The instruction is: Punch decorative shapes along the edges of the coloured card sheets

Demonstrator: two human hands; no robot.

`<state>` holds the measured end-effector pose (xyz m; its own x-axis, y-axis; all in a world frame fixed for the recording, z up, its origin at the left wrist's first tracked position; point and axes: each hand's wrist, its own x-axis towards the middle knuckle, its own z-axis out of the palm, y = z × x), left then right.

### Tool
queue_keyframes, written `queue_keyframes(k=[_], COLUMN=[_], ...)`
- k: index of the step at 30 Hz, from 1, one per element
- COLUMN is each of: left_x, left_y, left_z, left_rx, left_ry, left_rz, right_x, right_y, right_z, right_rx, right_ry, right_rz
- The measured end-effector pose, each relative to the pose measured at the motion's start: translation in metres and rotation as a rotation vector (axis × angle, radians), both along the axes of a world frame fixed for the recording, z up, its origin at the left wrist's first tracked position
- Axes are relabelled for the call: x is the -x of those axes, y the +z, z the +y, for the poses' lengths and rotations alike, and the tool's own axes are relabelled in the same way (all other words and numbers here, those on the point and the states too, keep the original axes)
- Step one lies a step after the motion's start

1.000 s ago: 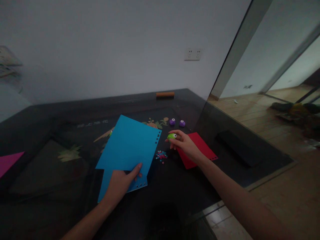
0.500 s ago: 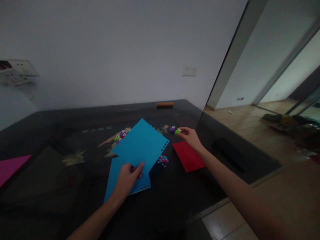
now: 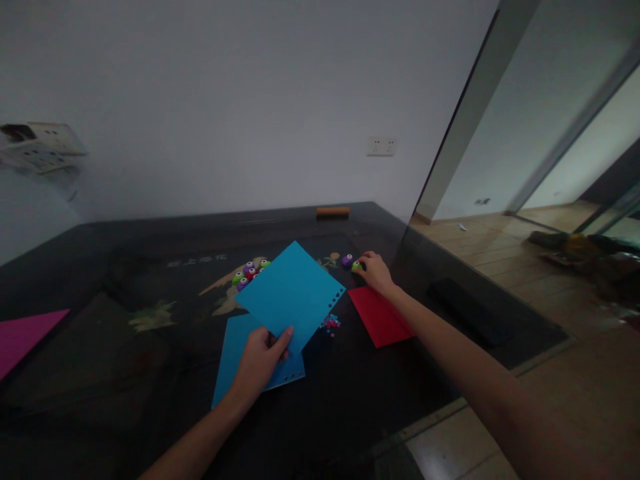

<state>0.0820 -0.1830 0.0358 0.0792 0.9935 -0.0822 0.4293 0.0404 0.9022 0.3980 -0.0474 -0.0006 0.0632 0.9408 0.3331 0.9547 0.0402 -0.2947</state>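
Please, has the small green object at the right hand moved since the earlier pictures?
Yes. Judged against the brown roll, the green object has moved to the right and away from the person, nearer the purple object.

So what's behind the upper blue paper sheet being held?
Green, purple and red white-eyed round things, a second blue paper sheet and colourful paper bits peek past the upper sheet. Anything else is covered.

Your upper sheet (image 3: 293,287) was bright blue, a row of small cut-outs (image 3: 337,295) patterning its edge; your lower sheet (image 3: 234,340) — blue too. You had a green toy (image 3: 357,267), a purple toy (image 3: 347,261), pink-and-blue confetti (image 3: 331,323), a red card (image 3: 377,321) — and a black table (image 3: 345,400), pale flowers (image 3: 153,316) patterning it.
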Motion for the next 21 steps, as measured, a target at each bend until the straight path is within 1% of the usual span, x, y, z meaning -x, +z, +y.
queue_keyframes(k=[5,14,17,19,21], left_x=[-0.001,0.000,-0.001,0.000,0.001], left_y=[0.001,0.002,0.002,0.001,0.000], left_z=[0.000,0.002,0.002,0.002,0.003], left_rx=[-0.014,-0.004,0.004,0.007,0.007], left_ry=[0.015,0.021,0.043,0.045,0.025], left_rz=[-0.037,0.002,0.004,0.009,0.000], right_x=[-0.002,0.001,0.001,0.004,0.011], right_y=[0.001,0.002,0.009,0.017,0.028], right_z=[0.006,0.011,0.008,0.003,-0.008], right_rx=[0.019,-0.005,-0.032,-0.062,-0.084], right_ry=[-0.045,-0.106,-0.102,-0.092,-0.045], right_rz=[-0.008,0.047,0.081,0.105,0.152])
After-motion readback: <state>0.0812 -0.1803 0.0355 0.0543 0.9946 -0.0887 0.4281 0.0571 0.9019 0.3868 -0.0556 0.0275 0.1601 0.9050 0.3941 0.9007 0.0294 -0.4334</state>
